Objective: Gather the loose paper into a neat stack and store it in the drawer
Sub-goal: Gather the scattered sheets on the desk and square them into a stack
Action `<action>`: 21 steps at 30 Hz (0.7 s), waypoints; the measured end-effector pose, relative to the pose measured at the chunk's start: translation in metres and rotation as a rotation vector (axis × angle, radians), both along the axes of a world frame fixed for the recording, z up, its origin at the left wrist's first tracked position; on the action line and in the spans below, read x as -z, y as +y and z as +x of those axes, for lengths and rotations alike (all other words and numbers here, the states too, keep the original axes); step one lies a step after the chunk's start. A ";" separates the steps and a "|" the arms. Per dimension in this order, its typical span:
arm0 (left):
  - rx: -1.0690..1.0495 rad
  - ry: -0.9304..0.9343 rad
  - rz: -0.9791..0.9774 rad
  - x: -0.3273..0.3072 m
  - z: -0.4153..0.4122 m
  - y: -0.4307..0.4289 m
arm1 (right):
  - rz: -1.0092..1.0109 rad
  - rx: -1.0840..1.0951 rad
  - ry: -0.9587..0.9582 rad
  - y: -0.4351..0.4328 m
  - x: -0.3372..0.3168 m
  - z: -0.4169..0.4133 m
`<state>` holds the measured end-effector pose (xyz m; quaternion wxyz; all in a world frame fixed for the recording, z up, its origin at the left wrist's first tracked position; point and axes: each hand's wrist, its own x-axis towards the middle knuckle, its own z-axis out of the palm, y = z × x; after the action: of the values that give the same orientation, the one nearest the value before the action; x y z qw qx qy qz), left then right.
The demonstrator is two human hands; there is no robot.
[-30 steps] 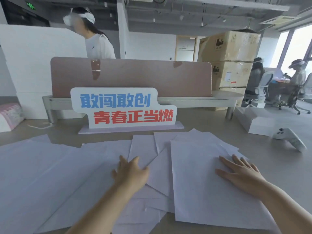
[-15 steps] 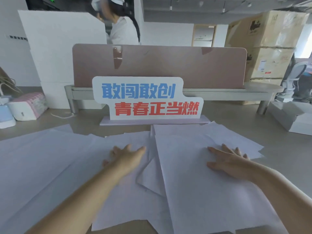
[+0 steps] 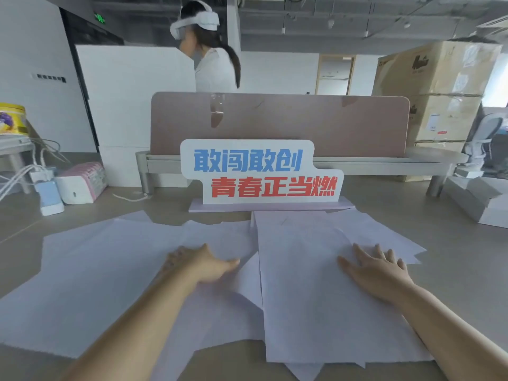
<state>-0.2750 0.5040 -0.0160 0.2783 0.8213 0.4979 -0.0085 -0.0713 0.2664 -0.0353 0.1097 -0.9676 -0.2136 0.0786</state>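
Head view: both hands lie flat, fingers spread, gripping nothing; left hand point(image 3: 202, 264) presses overlapping loose paper point(image 3: 110, 270), right hand point(image 3: 378, 270) the top sheet point(image 3: 302, 284) on the surface point(image 3: 453, 257).

Office interior: grey desk surface point(image 3: 453, 259), mauve partition panel point(image 3: 275, 122), white wall point(image 3: 30, 86), stacked cardboard boxes point(image 3: 439, 92), exposed ceiling pipework point(image 3: 330, 20), grey chair point(image 3: 483, 138) at right.

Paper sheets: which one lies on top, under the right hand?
The upright sheet on the right; its edges overlap its neighbours, and the right hand rests flat on it.
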 end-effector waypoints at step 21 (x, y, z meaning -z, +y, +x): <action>0.147 -0.580 -0.096 0.005 -0.023 0.016 | -0.071 0.019 -0.059 0.081 0.008 -0.007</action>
<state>-0.2980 0.5202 -0.0213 0.4460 0.8092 0.3358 0.1830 -0.0782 0.3469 -0.0435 0.0695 -0.9747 -0.2046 0.0566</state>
